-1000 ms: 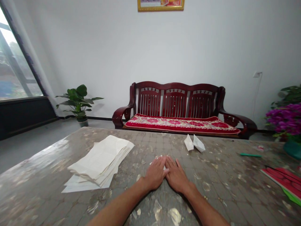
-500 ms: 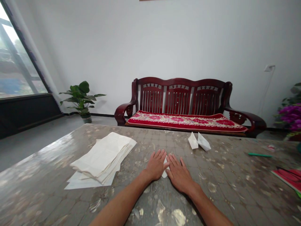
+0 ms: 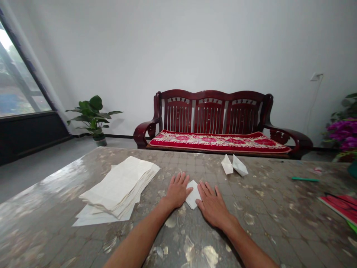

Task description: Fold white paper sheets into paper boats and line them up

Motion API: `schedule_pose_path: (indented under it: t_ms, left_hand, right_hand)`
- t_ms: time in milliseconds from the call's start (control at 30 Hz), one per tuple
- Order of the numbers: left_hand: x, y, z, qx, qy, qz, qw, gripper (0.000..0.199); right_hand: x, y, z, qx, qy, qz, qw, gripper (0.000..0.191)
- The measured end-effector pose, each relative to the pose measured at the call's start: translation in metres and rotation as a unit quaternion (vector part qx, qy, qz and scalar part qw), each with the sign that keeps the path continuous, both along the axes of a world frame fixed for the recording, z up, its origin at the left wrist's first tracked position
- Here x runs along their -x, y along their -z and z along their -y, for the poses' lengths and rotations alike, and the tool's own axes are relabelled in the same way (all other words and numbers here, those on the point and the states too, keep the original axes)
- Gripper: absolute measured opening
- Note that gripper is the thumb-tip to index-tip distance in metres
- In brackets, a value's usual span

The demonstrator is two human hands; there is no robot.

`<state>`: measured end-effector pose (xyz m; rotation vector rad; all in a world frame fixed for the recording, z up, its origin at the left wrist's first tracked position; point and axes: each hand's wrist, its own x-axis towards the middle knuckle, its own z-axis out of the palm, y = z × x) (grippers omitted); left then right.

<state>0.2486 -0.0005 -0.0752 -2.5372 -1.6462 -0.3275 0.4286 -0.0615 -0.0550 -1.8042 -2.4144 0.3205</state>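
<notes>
Between the hands [image 3: 176, 194] lies paper [image 3: 193, 197], apparently folded.

Your left hand [image 3: 176, 191] and right hand [image 3: 211, 204] hide parts of the paper [image 3: 192, 195]. Your forearms [image 3: 136, 230] and the bench [image 3: 83, 245] run off the bottom edge; book [image 3: 338, 206] and flowers [image 3: 344, 132] are cut off at right. The pink bit [image 3: 317, 170] is too blurred to identify.

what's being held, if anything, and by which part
Nothing is gripped: the left hand and right hand rest flat at opposite sides of the folded paper.
</notes>
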Motion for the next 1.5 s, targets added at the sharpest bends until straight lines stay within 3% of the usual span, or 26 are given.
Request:
schedule_pose_path:
  t_ms: [267,433,567,800,933,1033,1100,1200,1267,1333,1400,1500]
  left_hand:
    - [-0.002,-0.008,0.012,-0.003,0.038,0.061,0.997,0.04]
    - [-0.013,-0.019,0.014,0.041,-0.06,0.125,0.99,0.043]
    - [-0.009,-0.02,0.001,0.12,-0.108,0.226,0.96,0.05]
    - [0.002,-0.016,-0.015,0.287,-0.069,0.477,0.828,0.014]
    - [0.0,-0.015,-0.014,0.324,-0.038,0.535,0.779,0.027]
    - [0.0,-0.016,-0.012,0.364,0.013,0.633,0.683,0.044]
    - [0.0,-0.016,-0.009,0.382,0.047,0.686,0.618,0.051]
    - [-0.001,-0.017,-0.004,0.388,0.08,0.712,0.58,0.05]
    - [-0.003,-0.018,-0.002,0.376,0.081,0.712,0.587,0.043]
    - [-0.004,-0.017,-0.004,0.335,0.05,0.711,0.617,0.034]
    - [-0.002,-0.015,-0.006,0.266,-0.007,0.702,0.661,0.028]
    - [0.002,-0.009,-0.009,0.156,-0.071,0.633,0.755,0.024]
  right_hand:
    - [0.001,0.006,-0.001,-0.009,0.013,-0.011,1.0,0.066]
    - [-0.001,0.007,-0.002,-0.013,0.008,-0.023,1.0,0.065]
    - [-0.002,0.005,-0.002,-0.009,0.005,-0.027,1.0,0.063]
    - [-0.004,0.009,-0.002,-0.023,0.015,-0.056,0.998,0.065]
    - [-0.01,0.016,-0.01,-0.058,0.06,-0.147,0.986,0.077]
    - [-0.013,0.022,-0.019,-0.073,0.113,-0.293,0.947,0.082]
    - [-0.012,0.026,-0.023,-0.071,0.115,-0.396,0.908,0.077]
    - [-0.006,0.026,-0.023,-0.078,0.1,-0.464,0.877,0.047]
    - [-0.004,0.021,-0.019,-0.129,0.108,-0.438,0.883,0.023]
    - [-0.005,0.013,-0.013,-0.216,0.104,-0.362,0.901,0.017]
    - [-0.008,0.004,-0.008,-0.286,0.071,-0.252,0.922,0.024]
    - [-0.011,-0.004,-0.004,-0.307,0.036,-0.112,0.944,0.03]
